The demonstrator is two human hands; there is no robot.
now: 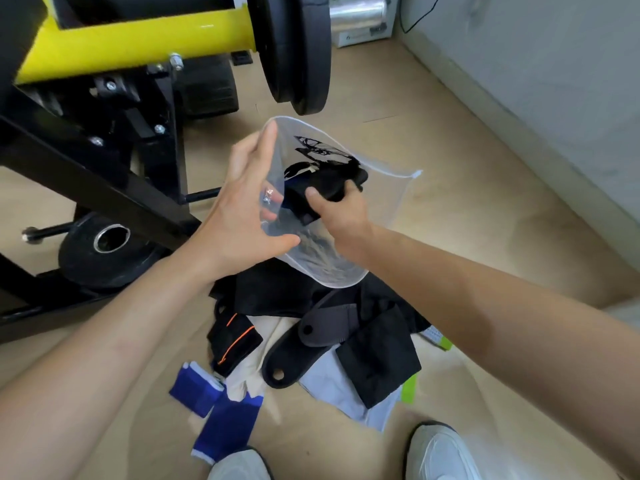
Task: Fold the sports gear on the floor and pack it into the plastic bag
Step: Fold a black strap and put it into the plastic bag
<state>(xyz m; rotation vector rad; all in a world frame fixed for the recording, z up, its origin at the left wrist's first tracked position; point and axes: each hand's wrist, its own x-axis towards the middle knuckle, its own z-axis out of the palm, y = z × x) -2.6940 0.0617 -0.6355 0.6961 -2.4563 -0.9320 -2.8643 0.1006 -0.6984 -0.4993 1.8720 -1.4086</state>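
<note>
in the head view, your left hand [239,216] pinches the rim of the clear plastic bag [332,268], holding it above the floor. your right hand [344,213] grips a folded black piece [329,183] in the bag's mouth. the remaining gear [377,362] lies heaped underneath.

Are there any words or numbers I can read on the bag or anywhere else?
On the plastic bag: a black print, blurry and picture-like, no letters readable.
On the white box by the wall: a small dark label, too blurred to read.
No other writing shows.
</note>
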